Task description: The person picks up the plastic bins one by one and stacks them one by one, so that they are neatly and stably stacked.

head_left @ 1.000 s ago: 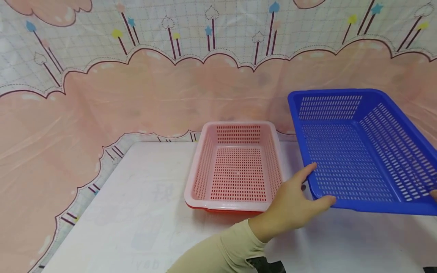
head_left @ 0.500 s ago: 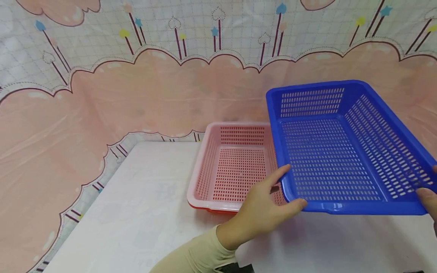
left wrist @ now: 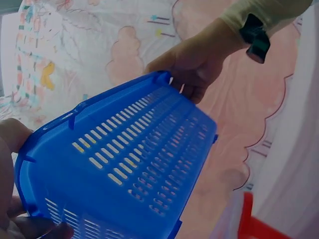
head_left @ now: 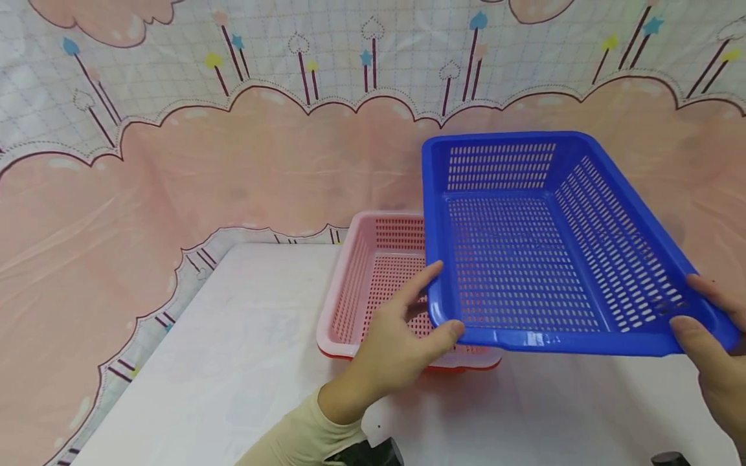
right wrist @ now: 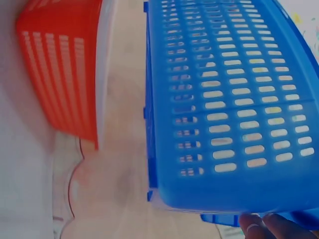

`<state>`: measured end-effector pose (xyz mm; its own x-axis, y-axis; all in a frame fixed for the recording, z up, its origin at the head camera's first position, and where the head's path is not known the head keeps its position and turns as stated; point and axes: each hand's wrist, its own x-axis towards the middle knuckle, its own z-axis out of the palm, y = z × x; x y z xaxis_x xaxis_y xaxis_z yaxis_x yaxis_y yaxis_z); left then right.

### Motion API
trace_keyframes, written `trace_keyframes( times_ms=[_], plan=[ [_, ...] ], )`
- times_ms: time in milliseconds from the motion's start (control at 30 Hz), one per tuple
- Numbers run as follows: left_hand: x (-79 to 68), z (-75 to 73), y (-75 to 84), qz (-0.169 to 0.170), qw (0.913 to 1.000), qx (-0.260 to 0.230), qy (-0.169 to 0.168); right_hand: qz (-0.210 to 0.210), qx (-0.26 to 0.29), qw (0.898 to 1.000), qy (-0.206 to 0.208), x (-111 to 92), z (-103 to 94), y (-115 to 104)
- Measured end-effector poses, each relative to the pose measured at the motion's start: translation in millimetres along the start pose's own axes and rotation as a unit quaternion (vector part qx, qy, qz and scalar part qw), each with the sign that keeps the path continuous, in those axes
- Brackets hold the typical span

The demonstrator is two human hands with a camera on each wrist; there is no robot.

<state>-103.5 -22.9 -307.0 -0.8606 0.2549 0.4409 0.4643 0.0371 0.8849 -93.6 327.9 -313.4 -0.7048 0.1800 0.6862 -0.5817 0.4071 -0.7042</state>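
A blue perforated plastic basket point(head_left: 539, 340) is held up above the table, tilted so its inside faces the head camera. My left hand point(head_left: 393, 349) grips its near left corner, thumb on the rim and fingers at the side. At the near right corner my right hand point(head_left: 719, 369) holds the rim, thumb on top. Behind and below stands a pink basket point(head_left: 334, 291), nested in a red one point(head_left: 463, 369); the blue basket hides much of their right side. The right wrist view shows the red basket's outer wall point(right wrist: 62, 64) apart from the blue basket.
The baskets are over a white tabletop point(head_left: 245, 323). A patterned pink and white cloth point(head_left: 291, 162) hangs behind and along the left side. Black straps, one near the left sleeve point(head_left: 303, 430), show at the lower edge.
Both hands have carried the blue basket leftward, so that it now overlaps the pink basket in the head view. My right hand has come further into view. The pink and red baskets stay put.
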Motion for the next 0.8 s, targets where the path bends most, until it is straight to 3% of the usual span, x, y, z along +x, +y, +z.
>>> trace_keyframes(
  times_ms=[67, 133, 167, 233, 400, 467, 633, 800],
  plan=[
    [-1.0, -8.6, -1.8, 0.004, 0.9999, -0.016, 0.006, -0.016, 0.094, 0.995, -0.025, -0.9, 5.7, 0.9],
    [-1.9, -16.9, -3.2, 0.009, 0.9996, -0.024, 0.01, -0.016, 0.151, 0.988, -0.041, -3.3, 11.7, 0.3],
    [-2.6, -21.2, -3.9, 0.01, 0.9996, -0.024, 0.012, -0.011, 0.153, 0.987, -0.046, -4.5, 14.9, -1.6],
    [-4.4, -30.0, -5.9, 0.011, 0.9995, -0.023, 0.017, 0.013, 0.091, 0.995, -0.04, -8.2, 21.9, -7.4],
    [-12.9, -53.7, -12.9, 0.017, 0.9994, -0.015, 0.026, 0.041, -0.001, 0.997, -0.059, -14.1, 37.4, -18.6],
    [-17.4, -63.2, -16.0, 0.02, 0.9994, -0.008, 0.027, 0.048, 0.035, 0.996, -0.069, -15.7, 44.1, -21.8],
    [-26.9, -83.4, -22.8, 0.031, 0.9988, 0.015, 0.034, 0.046, 0.047, 0.994, -0.085, -19.0, 62.3, -27.3],
    [-30.9, -98.3, -28.5, 0.039, 0.9984, 0.026, 0.031, 0.045, 0.018, 0.995, -0.092, -22.6, 74.7, -27.6]
  ],
)
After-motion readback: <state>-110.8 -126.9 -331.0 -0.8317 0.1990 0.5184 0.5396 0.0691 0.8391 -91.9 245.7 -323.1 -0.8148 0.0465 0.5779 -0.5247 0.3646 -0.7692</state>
